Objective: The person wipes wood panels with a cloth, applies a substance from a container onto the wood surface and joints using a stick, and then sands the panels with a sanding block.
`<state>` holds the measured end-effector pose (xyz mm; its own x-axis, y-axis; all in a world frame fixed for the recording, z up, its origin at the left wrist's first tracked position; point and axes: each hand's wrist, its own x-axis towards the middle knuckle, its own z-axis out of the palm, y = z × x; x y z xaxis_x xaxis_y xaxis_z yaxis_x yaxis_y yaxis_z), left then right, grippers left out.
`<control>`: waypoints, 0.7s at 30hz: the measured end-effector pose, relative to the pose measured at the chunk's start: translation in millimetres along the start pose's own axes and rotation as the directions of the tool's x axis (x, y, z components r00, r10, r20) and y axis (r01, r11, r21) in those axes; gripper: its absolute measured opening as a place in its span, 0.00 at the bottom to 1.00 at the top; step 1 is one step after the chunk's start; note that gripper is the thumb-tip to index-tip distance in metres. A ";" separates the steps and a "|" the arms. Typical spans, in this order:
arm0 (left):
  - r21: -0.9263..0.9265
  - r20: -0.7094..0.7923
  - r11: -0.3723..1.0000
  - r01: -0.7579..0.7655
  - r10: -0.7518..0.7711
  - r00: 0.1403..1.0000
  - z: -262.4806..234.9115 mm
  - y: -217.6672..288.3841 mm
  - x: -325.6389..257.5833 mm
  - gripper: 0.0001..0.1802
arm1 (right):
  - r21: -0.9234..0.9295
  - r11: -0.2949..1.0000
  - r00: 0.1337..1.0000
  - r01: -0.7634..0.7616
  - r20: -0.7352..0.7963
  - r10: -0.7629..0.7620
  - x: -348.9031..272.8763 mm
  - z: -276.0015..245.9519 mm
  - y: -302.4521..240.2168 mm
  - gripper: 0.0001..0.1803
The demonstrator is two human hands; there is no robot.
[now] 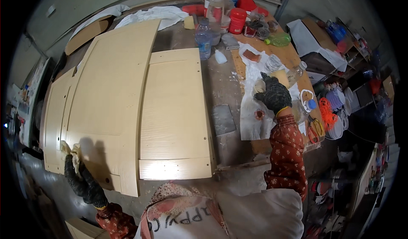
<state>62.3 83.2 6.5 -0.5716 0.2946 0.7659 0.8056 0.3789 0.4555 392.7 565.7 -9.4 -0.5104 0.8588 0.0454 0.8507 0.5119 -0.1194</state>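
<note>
My left hand (85,184), in a dark glove, is closed on a crumpled pale-yellow cloth (72,155) beside the lower left of the cream-coloured panels. The large middle panel (108,82) overlaps a narrower left panel (54,120); a framed right panel (172,107) has small holes along its edge. My right hand (275,94), gloved too, reaches over a stained white cloth (250,126) on the table's right side. Its thumb and forefinger close around a small pale round thing (259,85), whose kind I cannot make out. A yellowish sponge-like block (280,77) lies beside that hand.
Bottles, including a blue-labelled one (204,41), and a red tub (237,21) crowd the table's far side. A clear bottle (296,72), orange-handled pliers (315,130) and orange cord (328,113) are at the right. A grey abrasive sheet (224,120) lies beside the panels.
</note>
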 end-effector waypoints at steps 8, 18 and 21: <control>0.319 0.042 0.934 -0.163 0.158 0.987 29.1 1.2 18.3 0.17 | 0.044 0.980 0.884 0.194 -0.441 -0.155 -29.5 -36.6 -16.3 0.32; 0.271 -0.016 0.956 -0.112 0.121 0.992 31.3 16.0 10.5 0.19 | 0.540 0.736 0.866 0.408 -0.485 -0.123 110.3 45.6 -118.6 0.42; 0.293 -0.019 0.955 -0.050 0.058 0.998 27.7 17.2 6.3 0.17 | 0.591 0.725 0.828 0.355 -0.559 0.049 165.8 83.8 -150.4 0.45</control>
<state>68.2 115.8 6.5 -0.5206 0.2998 0.7994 0.7524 0.6037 0.2635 169.5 629.2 -67.0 -0.3101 0.7487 0.5858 0.3608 0.6628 -0.6562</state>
